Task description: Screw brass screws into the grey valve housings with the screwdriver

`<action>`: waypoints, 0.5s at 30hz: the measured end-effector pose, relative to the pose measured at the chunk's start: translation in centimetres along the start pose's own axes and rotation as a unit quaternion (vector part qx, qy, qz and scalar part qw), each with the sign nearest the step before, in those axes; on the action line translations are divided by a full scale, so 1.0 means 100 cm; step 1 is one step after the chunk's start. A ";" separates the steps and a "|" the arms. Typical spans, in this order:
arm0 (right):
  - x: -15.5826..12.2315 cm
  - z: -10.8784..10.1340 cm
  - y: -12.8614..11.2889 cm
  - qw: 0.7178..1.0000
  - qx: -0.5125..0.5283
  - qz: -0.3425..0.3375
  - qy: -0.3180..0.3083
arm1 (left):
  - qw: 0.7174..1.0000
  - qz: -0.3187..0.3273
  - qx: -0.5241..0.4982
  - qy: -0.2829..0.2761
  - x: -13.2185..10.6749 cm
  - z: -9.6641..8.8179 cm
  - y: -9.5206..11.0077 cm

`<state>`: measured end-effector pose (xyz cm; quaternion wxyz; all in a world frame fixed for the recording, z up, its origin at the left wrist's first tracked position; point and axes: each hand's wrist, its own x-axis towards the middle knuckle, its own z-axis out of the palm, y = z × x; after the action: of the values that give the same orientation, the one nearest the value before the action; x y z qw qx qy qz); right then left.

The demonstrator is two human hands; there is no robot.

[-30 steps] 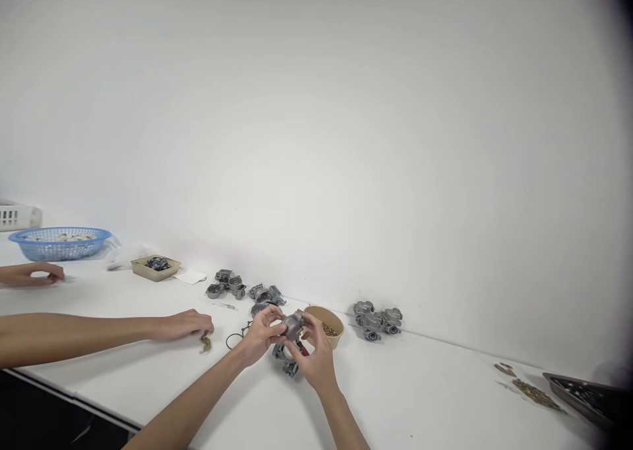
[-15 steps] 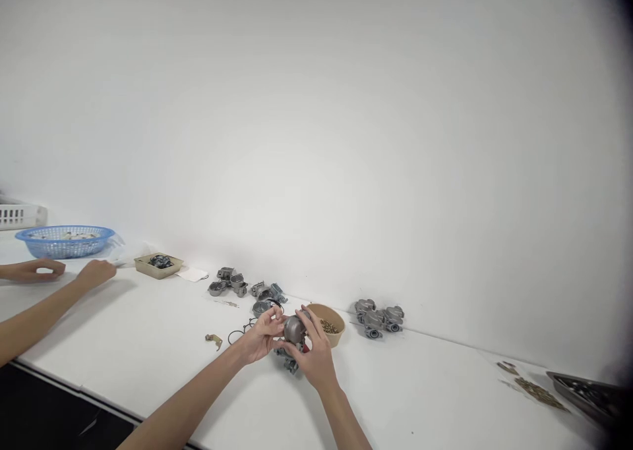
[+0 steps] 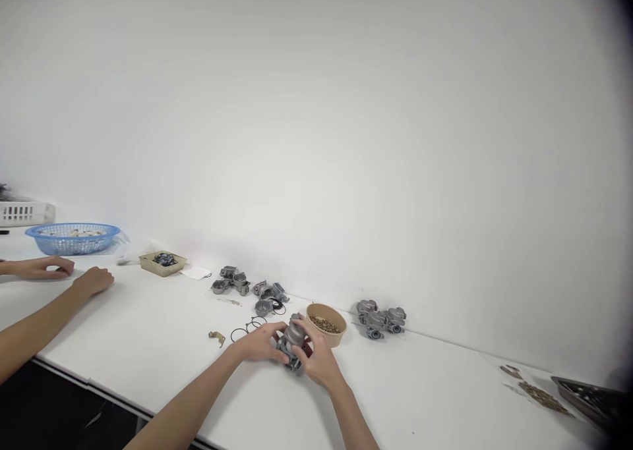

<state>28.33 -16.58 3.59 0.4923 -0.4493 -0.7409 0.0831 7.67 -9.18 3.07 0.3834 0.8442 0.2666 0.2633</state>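
Observation:
Between my hands a grey metal carburetor [image 3: 295,335] stands on the white table, its rounded float bowl on top. My left hand [image 3: 261,342] is closed round its left side, fingertips low on the body. My right hand [image 3: 320,363] grips the bowl from the right, fingers over the top and thumb at the front. A bit of something red shows under the right fingers; what it is I cannot tell. Beside my left hand lie thin black rubber rings [image 3: 239,333]. Further left is a small brass-coloured bracket [image 3: 216,337].
A brown paper bowl [image 3: 341,337] holds small brass pieces. Grey castings [image 3: 230,280] lie behind; more carburetors [image 3: 376,319] stand right. A tan tray [image 3: 157,267] and blue basket [image 3: 69,244] are left, near a co-worker's hands [image 3: 93,281]. Far right are brass parts [image 3: 544,397] and a dark tray [image 3: 583,397].
My left hand has moved down from the float bowl to the carburetor's lower body. The bowl now sits lower on the body, with my right hand still on it. The view has shifted slightly.

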 end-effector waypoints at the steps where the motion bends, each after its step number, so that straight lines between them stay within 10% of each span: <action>1: -0.001 -0.001 -0.001 1.000 0.000 0.000 -0.025 | 1.000 -0.005 0.002 0.003 0.001 0.001 -0.001; 15: -0.003 0.001 0.001 0.997 -0.009 -0.006 -0.082 | 0.998 -0.039 0.025 0.031 0.007 0.004 -0.012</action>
<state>28.34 -16.65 3.27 0.4265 -0.4406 -0.7821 0.1102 8.11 -8.28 2.10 0.3636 0.8340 0.3174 0.2674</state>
